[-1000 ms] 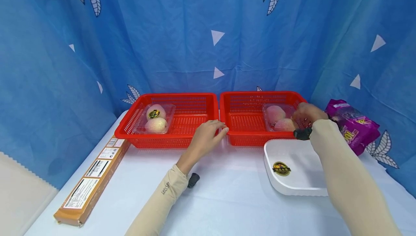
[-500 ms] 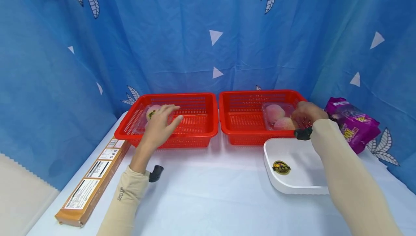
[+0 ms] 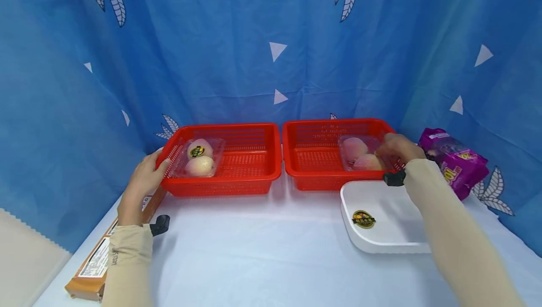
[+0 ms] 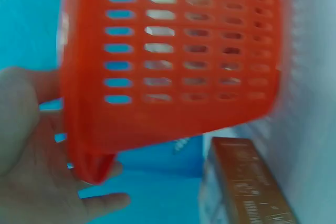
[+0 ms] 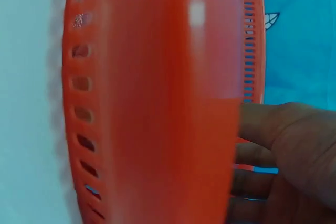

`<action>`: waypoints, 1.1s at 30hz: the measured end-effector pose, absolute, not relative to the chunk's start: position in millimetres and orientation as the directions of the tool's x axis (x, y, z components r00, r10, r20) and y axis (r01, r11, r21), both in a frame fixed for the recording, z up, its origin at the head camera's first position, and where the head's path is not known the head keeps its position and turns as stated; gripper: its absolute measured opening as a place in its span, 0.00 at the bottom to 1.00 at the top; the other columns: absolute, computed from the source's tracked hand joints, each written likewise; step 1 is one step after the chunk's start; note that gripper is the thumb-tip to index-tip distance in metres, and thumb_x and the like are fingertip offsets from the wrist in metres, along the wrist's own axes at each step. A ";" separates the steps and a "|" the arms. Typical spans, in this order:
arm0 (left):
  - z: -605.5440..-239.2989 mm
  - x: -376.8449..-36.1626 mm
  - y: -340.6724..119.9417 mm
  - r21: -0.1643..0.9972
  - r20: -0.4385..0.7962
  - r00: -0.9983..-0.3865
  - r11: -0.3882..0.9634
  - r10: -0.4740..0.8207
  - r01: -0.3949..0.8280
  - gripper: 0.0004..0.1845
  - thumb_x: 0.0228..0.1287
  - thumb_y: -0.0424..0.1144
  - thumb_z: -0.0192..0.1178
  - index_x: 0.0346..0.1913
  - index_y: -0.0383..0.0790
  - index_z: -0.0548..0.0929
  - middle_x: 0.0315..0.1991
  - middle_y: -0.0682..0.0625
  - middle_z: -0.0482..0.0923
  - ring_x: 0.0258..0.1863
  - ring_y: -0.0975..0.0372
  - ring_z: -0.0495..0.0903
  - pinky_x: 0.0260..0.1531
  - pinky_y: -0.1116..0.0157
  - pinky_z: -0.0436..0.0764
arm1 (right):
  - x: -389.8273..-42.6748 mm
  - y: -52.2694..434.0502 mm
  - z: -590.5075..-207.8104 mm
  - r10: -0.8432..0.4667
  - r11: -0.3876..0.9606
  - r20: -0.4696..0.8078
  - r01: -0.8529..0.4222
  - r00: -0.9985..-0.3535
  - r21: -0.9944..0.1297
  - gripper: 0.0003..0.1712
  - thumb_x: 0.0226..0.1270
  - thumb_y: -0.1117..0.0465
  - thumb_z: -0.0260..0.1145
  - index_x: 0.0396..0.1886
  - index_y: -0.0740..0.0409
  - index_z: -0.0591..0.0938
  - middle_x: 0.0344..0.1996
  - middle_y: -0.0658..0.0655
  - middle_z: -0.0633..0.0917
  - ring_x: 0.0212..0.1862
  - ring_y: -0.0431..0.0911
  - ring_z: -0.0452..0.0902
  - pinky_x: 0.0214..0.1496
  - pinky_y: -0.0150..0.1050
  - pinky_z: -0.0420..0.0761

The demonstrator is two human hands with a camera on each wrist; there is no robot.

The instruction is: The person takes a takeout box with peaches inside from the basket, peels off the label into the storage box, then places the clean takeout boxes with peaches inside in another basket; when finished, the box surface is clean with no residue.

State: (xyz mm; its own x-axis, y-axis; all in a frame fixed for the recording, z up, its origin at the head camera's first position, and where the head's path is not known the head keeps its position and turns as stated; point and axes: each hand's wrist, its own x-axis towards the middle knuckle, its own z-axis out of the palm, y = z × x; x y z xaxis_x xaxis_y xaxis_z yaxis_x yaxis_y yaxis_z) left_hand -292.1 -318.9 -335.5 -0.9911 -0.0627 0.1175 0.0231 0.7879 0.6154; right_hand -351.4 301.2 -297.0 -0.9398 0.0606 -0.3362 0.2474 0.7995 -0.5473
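Blue curtains back a white desk where two red baskets stand side by side, each holding a clear pack of peaches. Left hand lies against the outer end of the left basket, fingers fairly straight under its rim in the wrist view, while the right hand curls over the far right rim of the right basket. Both baskets look light, stiff and slick, so the rolled rim seems the surest hold, kept level so the peach packs don't slide.
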 end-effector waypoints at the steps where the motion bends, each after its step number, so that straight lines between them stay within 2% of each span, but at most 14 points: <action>1: -337.6 -292.6 -320.1 0.628 0.104 -0.991 0.778 -0.081 0.002 0.36 0.75 0.50 0.41 0.74 0.31 0.46 0.66 0.27 0.56 0.61 0.34 0.60 0.49 0.39 0.74 | -353.3 300.1 -296.9 0.048 0.820 -0.330 0.226 -0.943 -0.526 0.23 0.60 0.59 0.64 0.47 0.70 0.69 0.41 0.68 0.74 0.45 0.60 0.70 0.41 0.48 0.78; 6: -346.0 -297.9 -324.0 0.612 0.149 -0.979 0.791 -0.136 -0.017 0.29 0.77 0.43 0.37 0.72 0.27 0.52 0.64 0.28 0.60 0.59 0.36 0.63 0.54 0.38 0.71 | -359.2 283.2 -292.0 0.000 0.913 -0.221 0.090 -0.975 -0.399 0.22 0.55 0.62 0.67 0.46 0.73 0.74 0.40 0.70 0.79 0.43 0.62 0.71 0.40 0.53 0.79; 9: -350.3 -300.7 -326.3 0.602 0.187 -0.969 0.798 -0.161 -0.017 0.27 0.76 0.39 0.37 0.71 0.26 0.56 0.64 0.28 0.61 0.59 0.36 0.63 0.56 0.36 0.67 | -363.4 262.1 -285.3 -0.030 0.933 -0.140 0.023 -0.990 -0.358 0.26 0.59 0.59 0.67 0.52 0.72 0.74 0.46 0.71 0.79 0.47 0.64 0.71 0.43 0.56 0.78; 11: -352.6 -301.9 -327.5 0.607 0.197 -0.965 0.795 -0.173 -0.019 0.27 0.75 0.38 0.36 0.71 0.27 0.56 0.64 0.28 0.61 0.59 0.37 0.63 0.57 0.36 0.66 | -367.8 245.1 -279.6 -0.062 0.920 -0.113 -0.012 -0.992 -0.392 0.30 0.61 0.57 0.66 0.59 0.70 0.71 0.51 0.71 0.77 0.52 0.65 0.71 0.48 0.58 0.79; 14: -355.0 -303.2 -327.9 0.628 0.195 -0.961 0.778 -0.198 -0.033 0.27 0.75 0.37 0.35 0.72 0.29 0.55 0.64 0.28 0.61 0.59 0.37 0.63 0.58 0.36 0.65 | -374.5 216.0 -269.5 -0.149 0.882 -0.072 -0.100 -0.986 -0.460 0.37 0.66 0.54 0.63 0.67 0.70 0.63 0.60 0.72 0.71 0.59 0.66 0.67 0.57 0.61 0.73; 18: -356.1 -305.5 -324.7 0.655 0.176 -0.959 0.754 -0.223 -0.055 0.28 0.75 0.38 0.33 0.74 0.33 0.52 0.66 0.28 0.60 0.60 0.37 0.63 0.59 0.36 0.62 | -381.0 174.7 -259.3 -0.282 0.807 -0.056 -0.205 -0.958 -0.555 0.35 0.70 0.51 0.56 0.69 0.68 0.61 0.64 0.71 0.67 0.60 0.64 0.66 0.59 0.59 0.71; 21: -356.9 -307.1 -322.9 0.662 0.164 -0.958 0.746 -0.236 -0.070 0.28 0.75 0.38 0.32 0.75 0.36 0.51 0.67 0.28 0.60 0.61 0.37 0.63 0.60 0.36 0.61 | -383.1 140.4 -256.0 -0.339 0.702 -0.098 -0.182 -0.936 -0.689 0.35 0.71 0.50 0.56 0.70 0.64 0.60 0.65 0.67 0.67 0.62 0.61 0.66 0.60 0.56 0.73; 25: -357.8 -307.6 -322.8 0.669 0.150 -0.958 0.738 -0.246 -0.085 0.28 0.75 0.38 0.32 0.75 0.37 0.50 0.67 0.29 0.59 0.62 0.38 0.62 0.60 0.36 0.62 | -387.4 94.8 -258.4 -0.393 0.563 -0.164 -0.096 -0.905 -0.821 0.37 0.70 0.51 0.57 0.71 0.60 0.57 0.66 0.63 0.65 0.65 0.60 0.63 0.65 0.54 0.69; 29: -357.9 -307.6 -324.1 0.680 0.139 -0.959 0.728 -0.247 -0.089 0.28 0.76 0.39 0.31 0.76 0.38 0.50 0.68 0.30 0.59 0.61 0.39 0.63 0.60 0.37 0.63 | -391.7 54.8 -266.7 -0.426 0.485 -0.211 -0.025 -0.880 -0.874 0.36 0.70 0.50 0.58 0.71 0.59 0.58 0.65 0.62 0.66 0.62 0.58 0.66 0.65 0.51 0.70; 33: -357.5 -307.2 -325.8 0.663 0.152 -0.958 0.744 -0.243 -0.083 0.28 0.75 0.39 0.31 0.75 0.38 0.51 0.67 0.30 0.60 0.61 0.39 0.63 0.60 0.37 0.63 | -397.3 22.1 -280.6 -0.443 0.395 -0.242 0.054 -0.863 -0.917 0.34 0.71 0.51 0.58 0.71 0.59 0.61 0.65 0.65 0.67 0.63 0.60 0.68 0.63 0.50 0.72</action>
State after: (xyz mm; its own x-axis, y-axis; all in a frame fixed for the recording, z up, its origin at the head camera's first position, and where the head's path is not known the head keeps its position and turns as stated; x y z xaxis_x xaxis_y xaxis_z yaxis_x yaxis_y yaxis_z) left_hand -307.2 -325.8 -357.5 -0.9581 -0.2427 0.1523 -0.0829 0.7436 0.6635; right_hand -397.3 22.1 -280.6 -0.8632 -0.4431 -0.2419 0.0542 0.3950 -0.9171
